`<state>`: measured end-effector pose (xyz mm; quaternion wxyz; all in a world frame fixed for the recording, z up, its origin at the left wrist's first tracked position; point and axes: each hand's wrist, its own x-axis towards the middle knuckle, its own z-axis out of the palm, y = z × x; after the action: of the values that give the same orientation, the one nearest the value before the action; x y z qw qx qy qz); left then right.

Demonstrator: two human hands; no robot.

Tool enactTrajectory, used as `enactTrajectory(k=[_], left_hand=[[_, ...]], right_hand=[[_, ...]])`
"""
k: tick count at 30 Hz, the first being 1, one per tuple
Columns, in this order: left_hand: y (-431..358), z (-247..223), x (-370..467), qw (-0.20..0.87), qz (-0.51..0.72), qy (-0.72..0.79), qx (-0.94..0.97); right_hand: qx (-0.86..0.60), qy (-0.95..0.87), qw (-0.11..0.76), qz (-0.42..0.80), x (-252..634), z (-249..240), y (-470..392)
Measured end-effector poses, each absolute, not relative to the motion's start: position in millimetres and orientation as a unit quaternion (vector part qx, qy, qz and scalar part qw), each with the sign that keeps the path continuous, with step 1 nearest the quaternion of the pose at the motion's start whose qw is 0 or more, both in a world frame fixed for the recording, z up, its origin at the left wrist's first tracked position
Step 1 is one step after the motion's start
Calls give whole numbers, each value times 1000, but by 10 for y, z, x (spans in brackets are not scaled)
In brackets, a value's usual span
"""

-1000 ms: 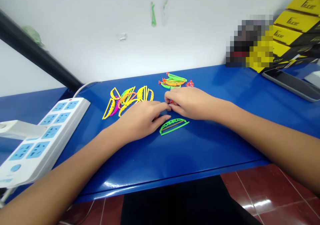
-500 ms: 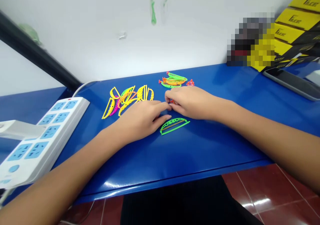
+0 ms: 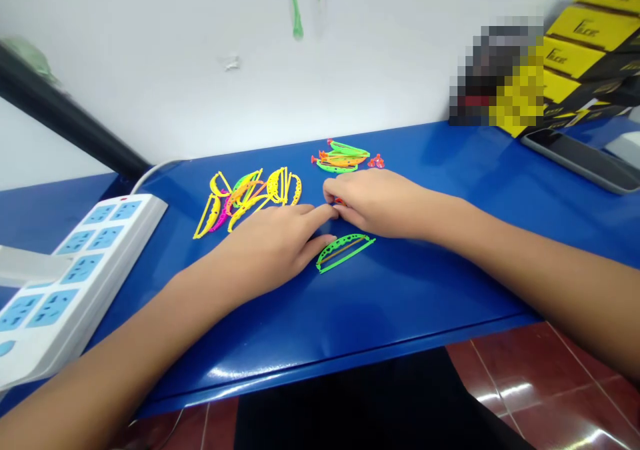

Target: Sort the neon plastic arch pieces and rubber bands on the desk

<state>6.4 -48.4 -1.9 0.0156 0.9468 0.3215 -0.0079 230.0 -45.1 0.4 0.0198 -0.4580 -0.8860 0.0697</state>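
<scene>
A blue tabletop (image 3: 300, 337) carries a green toy bow (image 3: 341, 243), lying flat just beside the thumb of the left hand (image 3: 270, 250). That hand's thumb and index finger are spread; any grip cannot be told. The right hand (image 3: 380, 203) curls its fingers around a small red-orange piece (image 3: 341, 202), hold hidden. The bow looks light, thin and springy, probably best taken mid-arc.

One left hand (image 3: 273, 247), one right hand (image 3: 377, 200) — two in all. One power strip (image 3: 103, 253), one phone (image 3: 583, 161), at least four yellow-and-black boxes (image 3: 587, 29). One green bow (image 3: 347, 257) lies singly; the tangled heap (image 3: 274, 187) shows one magenta bow (image 3: 221, 215) and at least four yellow bows (image 3: 215, 211) — its full count cannot be told.
</scene>
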Motion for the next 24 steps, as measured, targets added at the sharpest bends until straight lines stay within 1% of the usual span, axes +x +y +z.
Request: enactTrajectory(k=[3,7,9,13,18,21,24], left_hand=[[-501,-23,74,22,15,303,953],[-406,-114,93,111,95,264,953],[-347,-149,91,135,117,267,947],[-303,-163,74,118,124,279,945],[-302,-173,73,146,180,276,933],[-272,-173,62,130,230,317,911],[-217,-158,28,89,270,376,882]], right_hand=[[-451,-890,23,66,2299,-2,-461],[-445,-891,36,80,2315,-39,-454],[-445,-890,42,86,2321,-49,-448],[-446,-889,42,92,2316,-39,-441],[-433,-894,65,96,2329,-52,-409],[-433,-893,92,88,2360,-76,-369],[-440,-888,109,74,2386,-80,-337]])
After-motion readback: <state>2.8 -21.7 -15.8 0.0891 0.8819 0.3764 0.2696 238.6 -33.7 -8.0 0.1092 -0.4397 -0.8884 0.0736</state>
